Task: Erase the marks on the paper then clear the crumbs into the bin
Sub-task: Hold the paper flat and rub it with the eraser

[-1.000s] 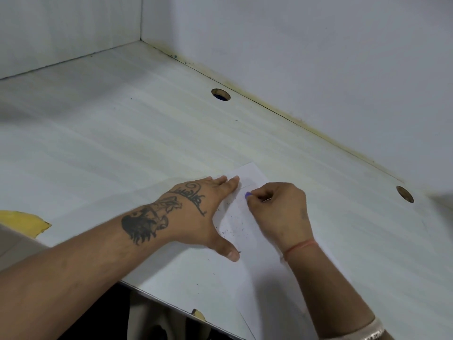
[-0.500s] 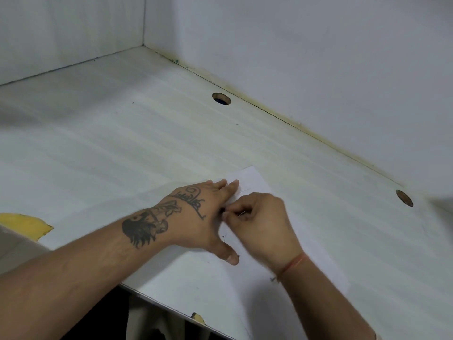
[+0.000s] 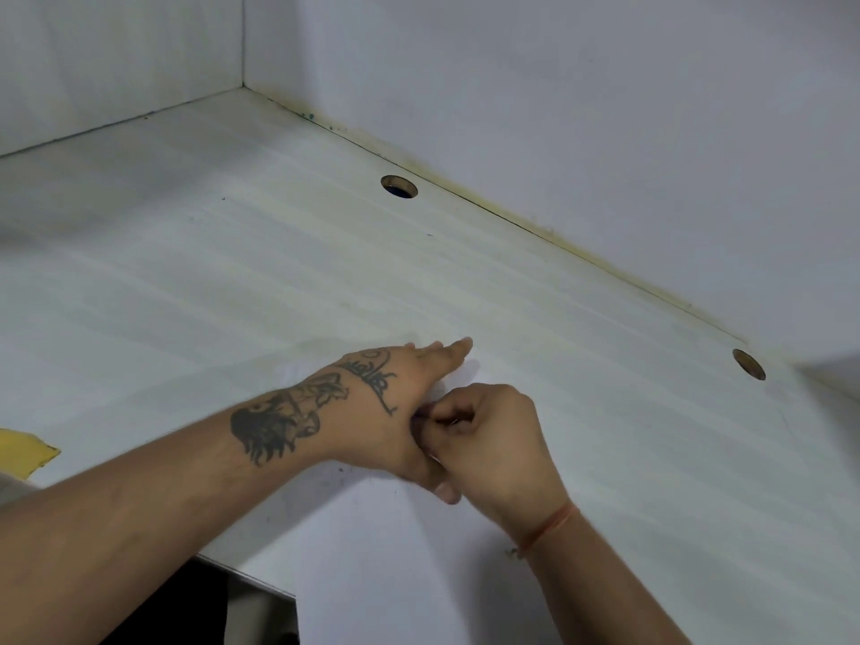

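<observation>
A white sheet of paper point(image 3: 409, 565) lies on the pale desk point(image 3: 232, 290), its near end hanging over the front edge. My left hand point(image 3: 391, 412), tattooed on the back, presses flat on the paper with fingers stretched out. My right hand point(image 3: 488, 444) is curled tight against the left hand's thumb side, its fingertips pinched on a small eraser that is almost fully hidden; only a tiny dark sliver shows between the fingers. No marks or crumbs are clear on the paper from here. No bin is in view.
White walls enclose the desk at the back and left. Two round cable holes point(image 3: 399, 187) point(image 3: 748, 364) sit near the back wall. A yellow scrap point(image 3: 23, 451) lies at the desk's left front edge. Dark space opens below the front edge point(image 3: 186, 607).
My right hand has slid left and toward me along the paper, ending tight against the left hand. The purple eraser tip seen earlier is now hidden by the fingers. The left hand stays pressed down.
</observation>
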